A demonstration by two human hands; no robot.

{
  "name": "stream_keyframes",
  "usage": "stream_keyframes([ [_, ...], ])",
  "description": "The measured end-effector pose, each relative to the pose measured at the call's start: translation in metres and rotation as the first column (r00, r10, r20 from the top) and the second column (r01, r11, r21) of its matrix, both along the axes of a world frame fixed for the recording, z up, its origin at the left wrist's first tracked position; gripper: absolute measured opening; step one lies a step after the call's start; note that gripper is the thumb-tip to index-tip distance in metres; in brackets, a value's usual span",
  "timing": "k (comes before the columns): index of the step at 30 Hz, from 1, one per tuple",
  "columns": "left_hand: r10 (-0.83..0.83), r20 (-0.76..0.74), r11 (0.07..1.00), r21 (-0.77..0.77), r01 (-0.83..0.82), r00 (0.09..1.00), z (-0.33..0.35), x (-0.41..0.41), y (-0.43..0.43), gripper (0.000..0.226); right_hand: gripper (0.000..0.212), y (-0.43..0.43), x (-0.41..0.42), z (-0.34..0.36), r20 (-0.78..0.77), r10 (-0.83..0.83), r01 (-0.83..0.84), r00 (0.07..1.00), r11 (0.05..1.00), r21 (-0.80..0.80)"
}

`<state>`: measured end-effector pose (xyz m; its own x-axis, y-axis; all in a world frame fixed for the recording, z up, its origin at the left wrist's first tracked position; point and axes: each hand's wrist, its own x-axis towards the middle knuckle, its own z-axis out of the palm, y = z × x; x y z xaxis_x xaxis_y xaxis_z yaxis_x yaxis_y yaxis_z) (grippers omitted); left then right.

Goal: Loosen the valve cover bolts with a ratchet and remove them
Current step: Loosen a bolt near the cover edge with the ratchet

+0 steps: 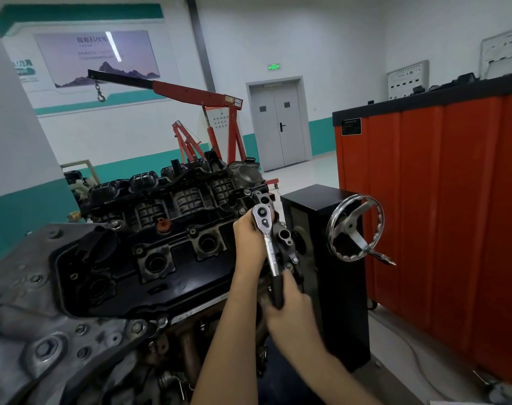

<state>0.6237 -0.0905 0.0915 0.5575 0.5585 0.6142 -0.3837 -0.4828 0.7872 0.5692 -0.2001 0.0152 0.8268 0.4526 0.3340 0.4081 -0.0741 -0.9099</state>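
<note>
The right hand (289,311), nearest, is gripping the black handle of the ratchet (270,252), whose long axis is running up and away to its head at the valve cover's (178,255) right end, where the left hand (248,232) is clasping it, hiding the bolt.

— Where is the ratchet (268,242) sitting?
— It is standing at the right end of the valve cover (149,267). The left hand (247,238) is holding its head, and the right hand (289,306) is gripping the handle lower down, nearer us.
— And what is standing around it?
— The intake manifold (175,197) is lying behind the cover. The stand (316,287) is standing just right of it, carrying a handwheel (355,228). A cabinet (441,200) is standing farther right, and a hoist (190,92) is standing well behind.
</note>
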Motion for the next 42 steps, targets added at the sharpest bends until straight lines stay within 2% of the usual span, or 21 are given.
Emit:
stream_keyframes([
  [3, 0.002, -0.019, 1.0, 0.019, -0.002, 1.0, 0.0, -0.001, 0.003, 0.052, 0.02, 0.006, -0.004, 0.003, -0.029, 0.042, -0.041, 0.999, 0.998, 0.043],
  [5, -0.008, -0.065, 0.998, 0.06, 0.012, 0.998, 0.002, -0.004, 0.006, 0.047, 0.026, -0.021, 0.018, 0.01, 0.042, 0.092, -0.088, 0.995, 0.992, -0.085],
  [7, -0.011, -0.131, 0.995, 0.099, 0.024, 0.991, 0.006, -0.004, 0.007, 0.034, 0.032, -0.056, 0.053, 0.025, 0.172, 0.151, -0.097, 0.973, 0.952, -0.291],
  [10, -0.008, -0.163, 0.99, 0.136, 0.03, 0.987, 0.012, -0.005, 0.006, 0.039, 0.026, -0.083, 0.107, 0.07, 0.457, 0.2, 0.103, 0.867, 0.824, -0.557],
  [12, 0.001, -0.144, 0.995, 0.099, 0.014, 0.99, 0.011, -0.007, 0.009, 0.028, 0.019, -0.08, 0.123, 0.093, 0.665, 0.221, 0.311, 0.713, 0.75, -0.583],
  [13, 0.011, -0.122, 0.998, 0.069, -0.002, 0.992, 0.01, -0.007, 0.011, 0.021, 0.018, -0.076, 0.123, 0.095, 0.718, 0.217, 0.364, 0.662, 0.743, -0.561],
  [14, 0.021, -0.104, 0.999, 0.048, -0.016, 0.994, 0.008, -0.007, 0.012, 0.018, 0.019, -0.072, 0.12, 0.091, 0.729, 0.193, 0.379, 0.657, 0.752, -0.54],
  [16, 0.013, -0.09, 0.999, 0.032, -0.011, 0.996, 0.004, -0.006, 0.011, 0.019, 0.02, -0.067, 0.1, 0.065, 0.626, 0.103, 0.292, 0.773, 0.818, -0.495],
  [18, 0.008, -0.065, 1.0, 0.022, -0.006, 0.998, 0.0, -0.003, 0.009, 0.038, 0.023, -0.058, 0.065, 0.033, 0.37, 0.036, 0.115, 0.928, 0.919, -0.378],
  [19, 0.011, -0.055, 1.0, 0.012, -0.011, 0.998, 0.0, -0.002, 0.007, 0.047, 0.024, -0.048, 0.046, 0.02, 0.256, 0.026, 0.05, 0.966, 0.957, -0.285],
  [21, 0.003, -0.038, 1.0, -0.023, -0.004, 0.999, 0.001, 0.001, 0.006, 0.055, 0.025, -0.019, 0.017, 0.008, 0.095, 0.009, 0.002, 0.995, 0.994, -0.112],
  [23, -0.024, -0.017, 0.998, -0.066, 0.022, 1.0, 0.0, 0.003, 0.008, 0.054, 0.029, 0.004, 0.0, 0.003, 0.012, 0.022, -0.022, 1.0, 0.998, -0.052],
  [26, -0.029, -0.058, 1.0, 0.0, 0.029, 0.998, 0.004, -0.003, 0.01, 0.054, 0.027, -0.013, 0.013, 0.011, 0.052, 0.06, -0.054, 0.997, 0.992, -0.118],
  [29, -0.031, -0.133, 0.996, 0.077, 0.042, 0.991, 0.009, -0.005, 0.013, 0.048, 0.03, -0.063, 0.064, 0.04, 0.237, 0.177, -0.072, 0.955, 0.916, -0.394],
  [32, -0.024, -0.169, 0.988, 0.149, 0.049, 0.985, 0.013, -0.009, 0.009, 0.029, 0.02, -0.085, 0.116, 0.09, 0.555, 0.263, 0.188, 0.789, 0.757, -0.626],
  [34, -0.015, -0.14, 0.992, 0.124, 0.032, 0.99, 0.011, -0.011, 0.007, 0.024, 0.019, -0.083, 0.129, 0.104, 0.686, 0.27, 0.329, 0.676, 0.722, -0.609],
  [35, -0.009, -0.122, 0.994, 0.103, 0.022, 0.992, 0.009, -0.011, 0.006, 0.024, 0.018, -0.081, 0.127, 0.1, 0.698, 0.241, 0.342, 0.675, 0.735, -0.585],
  [36, -0.003, -0.104, 0.996, 0.084, 0.012, 0.995, 0.007, -0.01, 0.004, 0.024, 0.017, -0.079, 0.12, 0.089, 0.678, 0.205, 0.325, 0.706, 0.757, -0.567],
  [38, 0.008, -0.071, 0.999, 0.052, -0.004, 0.997, 0.003, -0.008, 0.001, 0.029, 0.021, -0.075, 0.092, 0.055, 0.515, 0.114, 0.185, 0.849, 0.85, -0.493],
  [40, 0.0, -0.034, 1.0, 0.023, 0.001, 0.999, 0.0, -0.004, 0.0, 0.04, 0.027, -0.061, 0.053, 0.024, 0.268, 0.069, 0.019, 0.961, 0.95, -0.312],
  [42, -0.006, -0.016, 1.0, 0.019, 0.006, 1.0, 0.0, -0.001, 0.001, 0.046, 0.025, -0.032, 0.024, 0.006, 0.107, 0.04, -0.03, 0.993, 0.995, -0.097],
])
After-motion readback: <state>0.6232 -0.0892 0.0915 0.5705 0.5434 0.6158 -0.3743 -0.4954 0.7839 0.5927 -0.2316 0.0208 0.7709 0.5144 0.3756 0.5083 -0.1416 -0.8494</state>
